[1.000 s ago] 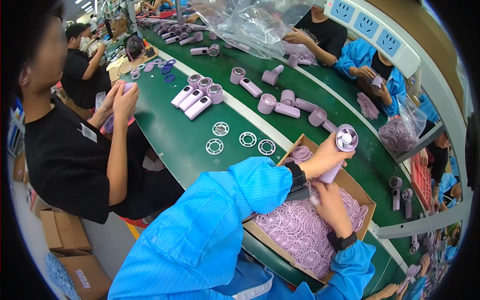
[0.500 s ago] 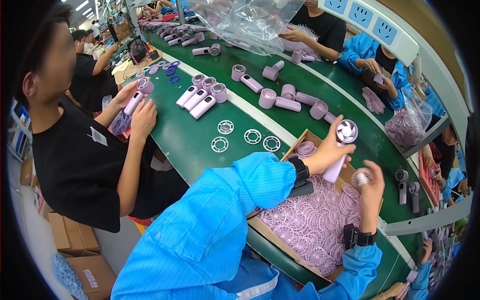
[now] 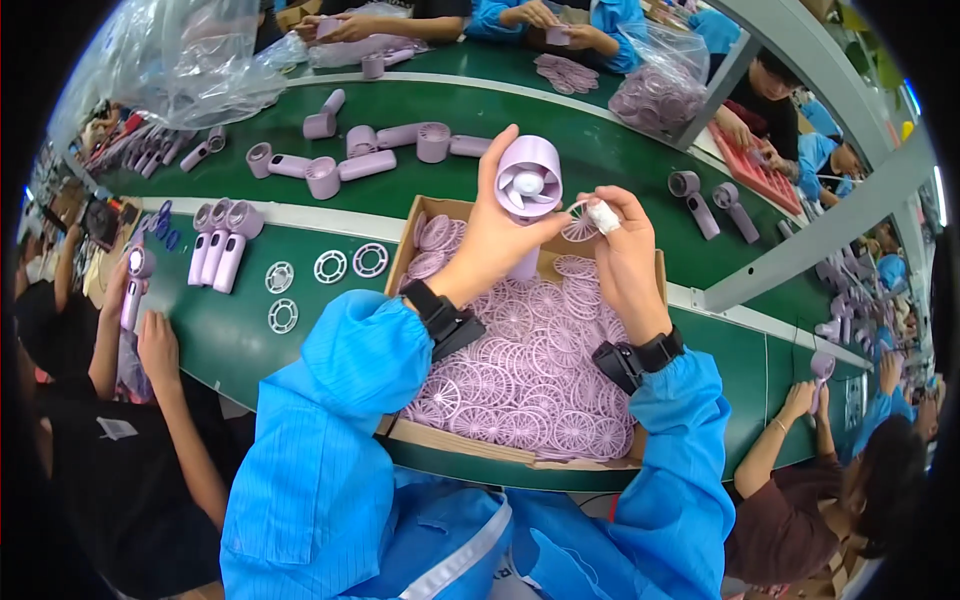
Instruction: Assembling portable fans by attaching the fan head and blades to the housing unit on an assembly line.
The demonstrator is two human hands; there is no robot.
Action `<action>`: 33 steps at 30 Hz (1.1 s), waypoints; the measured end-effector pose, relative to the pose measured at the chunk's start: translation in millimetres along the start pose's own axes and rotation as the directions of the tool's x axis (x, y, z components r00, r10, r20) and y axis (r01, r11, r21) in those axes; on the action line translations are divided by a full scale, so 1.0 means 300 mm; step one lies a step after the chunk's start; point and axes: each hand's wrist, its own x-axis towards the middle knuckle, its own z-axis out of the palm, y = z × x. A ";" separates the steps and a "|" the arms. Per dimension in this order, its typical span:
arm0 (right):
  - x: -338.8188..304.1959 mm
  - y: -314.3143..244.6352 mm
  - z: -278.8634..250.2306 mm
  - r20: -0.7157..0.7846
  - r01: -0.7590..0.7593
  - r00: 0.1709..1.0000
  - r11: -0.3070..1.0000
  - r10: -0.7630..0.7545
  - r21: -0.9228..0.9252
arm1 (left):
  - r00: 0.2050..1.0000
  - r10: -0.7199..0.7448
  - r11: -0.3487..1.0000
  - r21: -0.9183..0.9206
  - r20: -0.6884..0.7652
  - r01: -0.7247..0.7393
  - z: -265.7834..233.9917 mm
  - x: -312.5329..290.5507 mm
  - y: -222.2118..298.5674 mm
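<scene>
Carton (image 3: pixel 455 441) of cardboard stands nearest, straight before the body, and inside it lie many lilac grilles (image 3: pixel 530 395), heaped loosely; I think it is placed so close in order that both hands reach it easily. Above its far part is the fan (image 3: pixel 527 180), lifted in the left hand (image 3: pixel 488 232). This hand is wrapped around it, with the thumb across the front below the head, perhaps to hold it steady while the round mouth is left free. The mouth faces back to the wearer's eyes, showing the blades. The long axis runs nearly from 12 o'clock, where the head is, to 6 o'clock, where the handle goes down behind the palm.

At 4 o'clock from the head, the right hand (image 3: pixel 628 260) pinches one grille (image 3: pixel 580 225), seemingly by its edge, so that the spokes are not covered. A white wad (image 3: pixel 603 217) is at the same fingertips; whether it is pinched or worn, I cannot tell.

Farther, at 10 o'clock from the carton, rings (image 3: pixel 369 247) lie flat, and past them three fans (image 3: pixel 211 260) side by side, probably for tidiness. Beyond, loose fans (image 3: pixel 324 178) lie at 11 o'clock, two more fans (image 3: pixel 697 205) at 2 o'clock.
</scene>
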 end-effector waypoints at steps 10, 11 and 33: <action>-0.033 -0.045 -0.009 0.322 0.504 0.862 0.601 -0.390 -0.620 | 0.972 0.229 0.941 0.267 -0.052 -0.207 0.001 -0.013 -0.022; -0.042 -0.066 0.007 0.422 0.585 0.801 0.408 -0.424 -0.701 | 0.972 0.229 0.941 0.269 -0.053 -0.207 0.000 -0.013 -0.021; -0.003 -0.031 -0.122 0.532 -0.484 0.791 0.842 0.303 0.239 | 0.995 -0.080 0.995 -0.055 0.059 0.083 -0.022 0.007 -0.007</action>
